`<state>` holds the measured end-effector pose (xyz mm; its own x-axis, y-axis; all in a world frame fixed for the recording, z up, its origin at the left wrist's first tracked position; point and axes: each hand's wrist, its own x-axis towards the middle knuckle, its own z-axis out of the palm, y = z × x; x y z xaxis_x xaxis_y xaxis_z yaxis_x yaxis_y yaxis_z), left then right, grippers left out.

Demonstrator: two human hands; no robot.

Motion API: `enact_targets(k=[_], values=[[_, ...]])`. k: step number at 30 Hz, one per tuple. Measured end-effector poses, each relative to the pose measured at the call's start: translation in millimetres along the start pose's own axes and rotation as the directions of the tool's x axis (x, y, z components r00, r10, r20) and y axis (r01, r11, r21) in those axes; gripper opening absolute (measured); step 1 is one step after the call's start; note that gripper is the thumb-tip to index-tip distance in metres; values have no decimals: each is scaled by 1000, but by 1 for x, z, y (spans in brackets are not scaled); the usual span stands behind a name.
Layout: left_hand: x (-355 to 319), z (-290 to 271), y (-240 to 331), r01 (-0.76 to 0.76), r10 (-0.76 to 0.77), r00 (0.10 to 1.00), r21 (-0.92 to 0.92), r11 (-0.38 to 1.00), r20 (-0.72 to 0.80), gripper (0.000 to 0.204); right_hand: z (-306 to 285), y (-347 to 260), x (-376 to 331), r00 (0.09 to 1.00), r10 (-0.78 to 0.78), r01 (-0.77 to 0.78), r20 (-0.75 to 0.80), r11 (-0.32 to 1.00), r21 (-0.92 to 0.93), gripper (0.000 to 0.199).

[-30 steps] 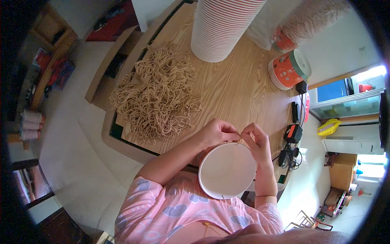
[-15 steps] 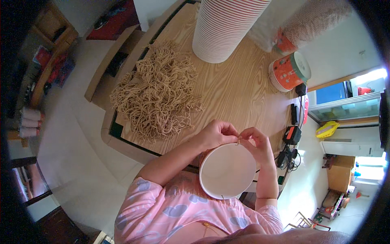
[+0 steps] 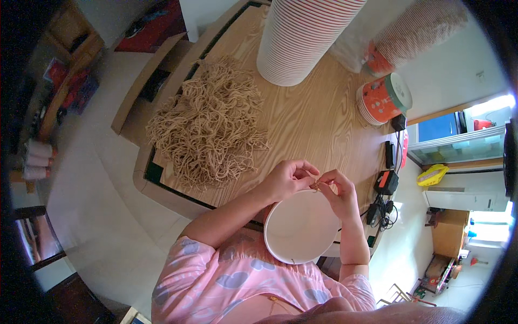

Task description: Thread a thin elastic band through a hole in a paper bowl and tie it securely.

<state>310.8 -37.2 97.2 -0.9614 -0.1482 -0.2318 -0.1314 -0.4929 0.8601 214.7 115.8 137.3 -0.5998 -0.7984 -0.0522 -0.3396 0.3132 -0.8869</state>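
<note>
A round paper bucket (image 3: 302,227), white inside, tilts against my front with its open mouth toward me. A thin tan cord (image 3: 317,187) is fastened at its far rim. My left hand (image 3: 291,179) is closed around one part of this cord, its index finger bent over the top. Opposite it, my right hand (image 3: 339,191) pinches the cord between thumb and fingers, just above the rim. At the near rim a second bit of cord (image 3: 293,262) shows. How the cord is knotted is hidden by my fingers.
A heap of tan cords (image 3: 208,124) lies on the wooden table (image 3: 302,124), left of my hands. Beyond stands a tall stack of white buckets (image 3: 302,43). Upside-down orange buckets (image 3: 380,100) sit at the right, near black adapters and cables (image 3: 384,202).
My left fingers have loosened and spread a little at the rim, and the two hands have drawn slightly apart. More of the cord shows between them.
</note>
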Motion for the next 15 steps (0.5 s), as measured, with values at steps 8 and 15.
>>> enact_targets(k=[8,15], values=[[3,-5,-11,-84,80,996,150,985,33,13,1,1,-1,1000,30,-30,-9,999,28,6],[4,-8,-14,-53,53,997,3,999,58,15,1,1,-4,998,68,-67,-16,996,56,7]])
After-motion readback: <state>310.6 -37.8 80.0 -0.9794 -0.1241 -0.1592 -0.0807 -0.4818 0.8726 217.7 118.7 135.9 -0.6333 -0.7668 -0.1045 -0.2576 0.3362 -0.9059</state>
